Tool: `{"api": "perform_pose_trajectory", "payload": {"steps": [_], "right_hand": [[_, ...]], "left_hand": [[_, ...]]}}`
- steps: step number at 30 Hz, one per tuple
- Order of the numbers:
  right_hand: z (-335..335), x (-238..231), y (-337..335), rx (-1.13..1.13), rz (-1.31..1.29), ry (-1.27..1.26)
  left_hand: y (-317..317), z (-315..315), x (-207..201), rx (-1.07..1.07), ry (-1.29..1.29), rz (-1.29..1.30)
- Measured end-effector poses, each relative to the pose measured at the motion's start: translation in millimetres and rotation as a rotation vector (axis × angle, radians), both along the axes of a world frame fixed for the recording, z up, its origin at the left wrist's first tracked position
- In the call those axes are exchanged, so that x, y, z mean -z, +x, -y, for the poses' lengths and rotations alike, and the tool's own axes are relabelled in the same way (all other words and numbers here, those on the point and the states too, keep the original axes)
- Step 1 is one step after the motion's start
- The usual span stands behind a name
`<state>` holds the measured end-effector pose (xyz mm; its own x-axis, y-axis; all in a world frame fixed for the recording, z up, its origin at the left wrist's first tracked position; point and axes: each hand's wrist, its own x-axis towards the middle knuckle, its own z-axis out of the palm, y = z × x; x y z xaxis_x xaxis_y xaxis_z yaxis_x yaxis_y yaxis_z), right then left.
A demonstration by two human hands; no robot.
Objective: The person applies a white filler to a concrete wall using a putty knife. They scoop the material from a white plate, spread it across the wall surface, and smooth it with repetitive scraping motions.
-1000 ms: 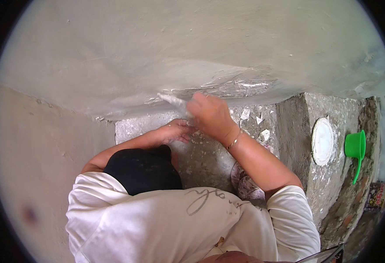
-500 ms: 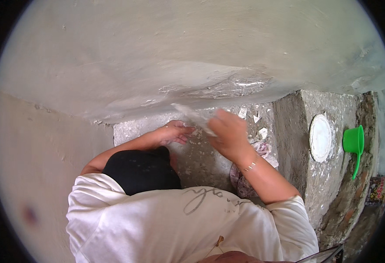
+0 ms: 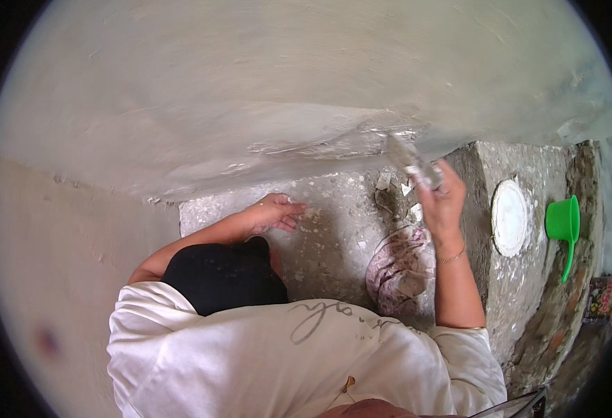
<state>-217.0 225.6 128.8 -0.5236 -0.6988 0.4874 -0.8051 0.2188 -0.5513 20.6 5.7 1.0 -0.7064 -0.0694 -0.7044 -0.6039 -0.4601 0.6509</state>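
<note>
My right hand [image 3: 444, 202] grips a putty knife [image 3: 405, 157], its pale, smeared blade angled up and left. The blade tip is at the foot of the plastered wall [image 3: 236, 90], by a rough, whitish patch [image 3: 362, 139]; whether it touches is unclear. My left hand [image 3: 275, 212] hovers near the floor on the left, palm inward, with fingers loosely bent and nothing visible in it. Whitish smears mark its fingers. Broken plaster chips [image 3: 407, 188] lie beside the putty knife. A crumpled pinkish-white cloth or bag [image 3: 400, 268] rests left of my right forearm.
A speckled concrete floor [image 3: 327, 244] runs below the wall. On a raised ledge [image 3: 490, 292] at right lie a round white lid [image 3: 509, 218] and a green dipper [image 3: 562, 219]. A dark printed packet [image 3: 602, 299] sits farther right. My dark-clad knee [image 3: 226, 275] is near my left forearm.
My right hand has swung right with the putty knife, away from my left hand, uncovering the crumpled cloth or bag. My left hand has stayed almost still.
</note>
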Motion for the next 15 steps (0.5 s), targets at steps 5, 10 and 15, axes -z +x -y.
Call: {"api": "perform_pose_trajectory", "payload": {"steps": [5, 10, 15], "right_hand": [[62, 8, 71, -0.316, -0.109, 0.025], [72, 13, 44, -0.170, -0.186, 0.052], [33, -50, 38, -0.146, -0.265, 0.138]], "left_hand": [[-8, -3, 1, 0.018, 0.012, -0.003], [-13, -4, 4, 0.017, 0.001, -0.021], [4, -1, 5, -0.048, 0.014, 0.021]]}}
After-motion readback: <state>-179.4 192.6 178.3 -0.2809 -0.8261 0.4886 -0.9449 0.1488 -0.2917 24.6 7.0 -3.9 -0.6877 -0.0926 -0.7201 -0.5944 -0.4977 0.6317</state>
